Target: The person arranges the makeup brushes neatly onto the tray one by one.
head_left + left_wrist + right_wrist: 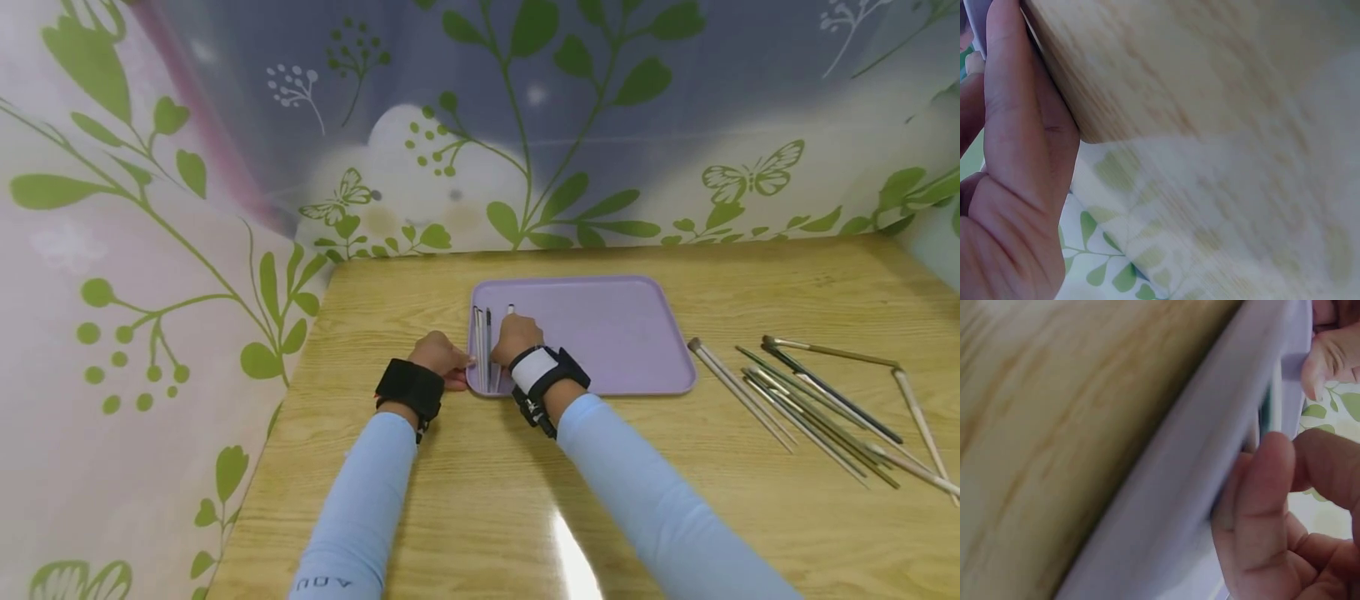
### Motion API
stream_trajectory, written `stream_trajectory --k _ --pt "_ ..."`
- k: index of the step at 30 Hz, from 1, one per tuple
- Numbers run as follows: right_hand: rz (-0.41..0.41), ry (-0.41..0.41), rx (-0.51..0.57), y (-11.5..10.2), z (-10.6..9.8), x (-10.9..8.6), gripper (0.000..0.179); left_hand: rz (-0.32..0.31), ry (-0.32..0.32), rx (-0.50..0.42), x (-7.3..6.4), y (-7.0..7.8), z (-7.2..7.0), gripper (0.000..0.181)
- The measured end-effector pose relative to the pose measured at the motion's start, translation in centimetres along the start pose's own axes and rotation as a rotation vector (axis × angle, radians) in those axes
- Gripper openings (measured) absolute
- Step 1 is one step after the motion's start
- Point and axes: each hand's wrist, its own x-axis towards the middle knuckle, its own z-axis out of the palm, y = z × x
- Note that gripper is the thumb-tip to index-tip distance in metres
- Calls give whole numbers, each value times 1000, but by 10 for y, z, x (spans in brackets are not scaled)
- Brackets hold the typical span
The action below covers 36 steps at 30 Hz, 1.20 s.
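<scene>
On a wooden table lies a purple tray (600, 333), its left part holding several slim brushes (481, 346) side by side, lengthwise from front to back. My left hand (441, 360) holds the tray's left edge near the front corner; in the left wrist view its fingers (1013, 106) lie along the tray's side. Inside the tray, just right of the row, my right hand (519, 337) pinches another brush (512, 308), whose tip shows beyond the knuckles. The right wrist view shows the curled fingers (1266, 494) close above the tray, with most of that brush hidden.
Right of the tray, a loose group of brushes (817, 412) lies at various angles, some crossing. One brush with a brown head (696, 343) lies close to the tray's right front corner. Patterned wall covering (480, 167) borders the table at the back and left.
</scene>
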Motion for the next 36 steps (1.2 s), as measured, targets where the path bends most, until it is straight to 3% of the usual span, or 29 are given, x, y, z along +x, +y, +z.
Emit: stream_trajectory --k 11,18,23,26,28,33,36 --pt "-58 96 12 4 14 0 9 -5 -8 36 -4 -1 6 15" --pt "-51 64 60 5 9 -1 8 17 -14 37 -3 0 3 16" --pt "-129 14 152 12 -4 -5 15 22 -13 7 -3 1 -1 18" --pt "-158 -1 211 34 -21 -12 9 20 -19 -13 -4 2 -1 21" --pt "-144 11 213 60 -37 -20 7 25 -31 -10 -4 2 2 23" --pt "-70 151 38 145 -75 -51 9 26 -47 7 1 2 2 25" --pt "22 174 -51 190 -84 -75 15 17 -51 25 3 0 -1 27"
